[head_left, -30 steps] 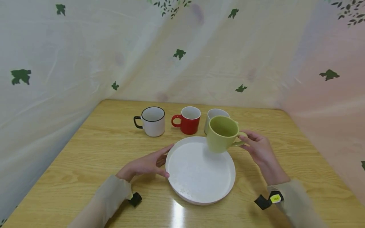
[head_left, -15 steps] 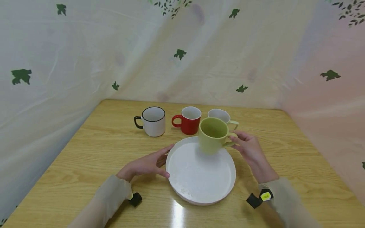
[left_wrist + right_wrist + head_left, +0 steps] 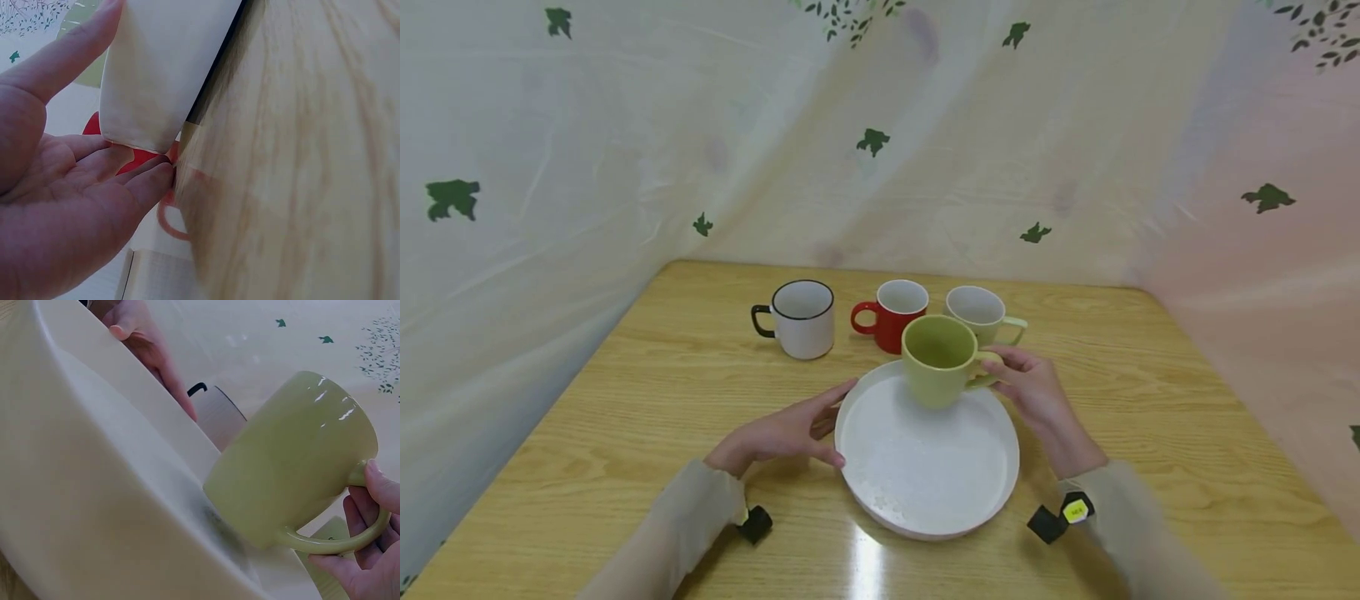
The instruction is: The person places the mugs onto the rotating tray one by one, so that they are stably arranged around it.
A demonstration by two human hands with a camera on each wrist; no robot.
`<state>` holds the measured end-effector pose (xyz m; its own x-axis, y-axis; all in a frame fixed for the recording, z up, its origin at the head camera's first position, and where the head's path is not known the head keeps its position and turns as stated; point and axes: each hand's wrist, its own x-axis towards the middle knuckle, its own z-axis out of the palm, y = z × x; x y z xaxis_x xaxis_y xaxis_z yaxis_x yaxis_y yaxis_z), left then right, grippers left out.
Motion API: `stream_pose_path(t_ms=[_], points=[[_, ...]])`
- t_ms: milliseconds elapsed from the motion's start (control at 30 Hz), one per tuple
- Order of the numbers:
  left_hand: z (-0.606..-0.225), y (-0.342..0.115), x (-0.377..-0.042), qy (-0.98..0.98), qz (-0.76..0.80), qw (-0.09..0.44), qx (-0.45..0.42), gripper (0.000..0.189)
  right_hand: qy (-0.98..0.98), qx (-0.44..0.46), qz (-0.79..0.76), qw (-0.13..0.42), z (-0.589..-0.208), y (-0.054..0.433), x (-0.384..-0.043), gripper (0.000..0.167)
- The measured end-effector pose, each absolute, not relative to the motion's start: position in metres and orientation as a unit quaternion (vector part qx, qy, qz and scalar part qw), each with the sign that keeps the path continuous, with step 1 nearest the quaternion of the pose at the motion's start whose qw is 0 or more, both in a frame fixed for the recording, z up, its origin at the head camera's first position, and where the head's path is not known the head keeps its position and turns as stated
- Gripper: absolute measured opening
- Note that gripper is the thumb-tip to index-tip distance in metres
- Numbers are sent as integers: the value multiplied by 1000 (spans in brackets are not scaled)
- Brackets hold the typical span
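My right hand pinches the handle of a green mug. The mug is upright over the far part of a round white tray. In the right wrist view its base is low inside the tray's rim; whether it touches the floor cannot be told. My left hand rests against the tray's left side, thumb at the rim and fingers extended along the outer wall. The left wrist view shows this hand with its fingers fairly straight beside the tray wall.
Behind the tray stand a white mug with a black rim, a red mug and a white-lined mug with a pale green handle, partly hidden by the green mug. A patterned cloth hangs behind the wooden table.
My right hand has carried the green mug leftward and slightly lower over the tray, uncovering more of the mug with the pale green handle. The left hand and tray have stayed in place.
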<state>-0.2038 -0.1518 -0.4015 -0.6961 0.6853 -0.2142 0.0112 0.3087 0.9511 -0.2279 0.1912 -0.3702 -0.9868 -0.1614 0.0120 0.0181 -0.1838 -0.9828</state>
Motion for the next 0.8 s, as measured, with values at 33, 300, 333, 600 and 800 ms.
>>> stream_pose_path(t_ms=[33,300,333,600,800], points=[[-401,-152,-204,745,540,313,234,106,640,-56,-764,59,-371,190,-228,32],[-402,-153,-203,743,542,317,232,106,658,-45,-749,69,-377,185,-228,31],[-402,-153,-203,743,542,317,231,106,658,-43,-748,70,-377,185,-228,30],[-401,-153,-202,738,544,317,243,106,652,-49,-751,97,-377,192,-231,30],[-401,-153,-203,741,542,314,244,107,678,-62,-724,111,-375,198,-235,30]])
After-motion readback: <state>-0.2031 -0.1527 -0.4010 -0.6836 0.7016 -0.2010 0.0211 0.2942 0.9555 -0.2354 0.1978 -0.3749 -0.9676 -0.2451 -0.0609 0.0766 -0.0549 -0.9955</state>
